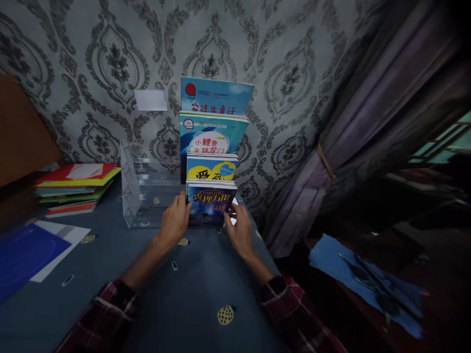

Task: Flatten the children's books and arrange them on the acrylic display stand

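A clear tiered rack [129, 196] stands against the wall, with books upright on its right half. My left hand [175, 219] and my right hand [240, 226] grip the side edges of the front dark blue book [208, 208], one at each side. Stepped up behind it are a blue and yellow book [211, 169], a teal book [213, 132] and, highest, a light blue book [217, 93]. The left tiers of the rack hold no books. Some of my fingers are hidden behind the front book's edges.
At the left lies a pile of colourful books or folders [75, 181], near a blue folder [33, 252] on white sheets. A brown box [25, 132] is behind. Curtains [298, 196] hang at the right, above scissors [358, 274] on blue cloth [327, 257].
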Available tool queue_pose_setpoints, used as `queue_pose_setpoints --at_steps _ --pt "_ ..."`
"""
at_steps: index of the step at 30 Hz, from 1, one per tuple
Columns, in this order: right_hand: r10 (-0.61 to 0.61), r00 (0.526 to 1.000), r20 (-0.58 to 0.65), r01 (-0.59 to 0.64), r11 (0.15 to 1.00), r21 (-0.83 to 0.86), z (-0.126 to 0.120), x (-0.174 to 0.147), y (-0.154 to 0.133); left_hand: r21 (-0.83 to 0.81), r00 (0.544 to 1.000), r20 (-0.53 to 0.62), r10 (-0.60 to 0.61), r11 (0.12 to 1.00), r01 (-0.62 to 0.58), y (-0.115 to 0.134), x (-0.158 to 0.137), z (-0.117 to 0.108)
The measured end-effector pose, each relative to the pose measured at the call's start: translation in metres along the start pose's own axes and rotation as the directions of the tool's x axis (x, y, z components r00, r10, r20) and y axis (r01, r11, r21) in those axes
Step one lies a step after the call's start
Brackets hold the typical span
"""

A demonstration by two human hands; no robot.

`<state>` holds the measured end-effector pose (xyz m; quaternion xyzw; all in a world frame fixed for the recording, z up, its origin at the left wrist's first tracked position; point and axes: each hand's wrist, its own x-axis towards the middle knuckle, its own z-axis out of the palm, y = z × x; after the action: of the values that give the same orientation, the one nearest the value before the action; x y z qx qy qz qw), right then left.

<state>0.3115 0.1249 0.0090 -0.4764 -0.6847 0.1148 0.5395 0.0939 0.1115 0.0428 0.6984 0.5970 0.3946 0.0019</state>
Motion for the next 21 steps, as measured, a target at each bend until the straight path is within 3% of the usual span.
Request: queue_pose_setpoints --at_steps 6,13,21 --pt "-0.044 0.999 0.01 0.045 0.996 -0.078 0.007 -0.007 0.005 -0.064 0.998 0.049 -0.046 0.997 0.049 0.0 0.0 0.0" --pt "-0.017 1.0 0.01 0.018 0.997 -0.075 0.013 -0.014 0.008 -0.18 0.994 0.061 -0.086 0.979 0.096 0.001 0.001 0.001" --pt "0.007 1.0 0.011 -0.006 0.999 -0.053 0.013 -0.014 0.006 -0.094 0.999 0.016 -0.037 0.995 0.039 0.0 0.001 0.002"
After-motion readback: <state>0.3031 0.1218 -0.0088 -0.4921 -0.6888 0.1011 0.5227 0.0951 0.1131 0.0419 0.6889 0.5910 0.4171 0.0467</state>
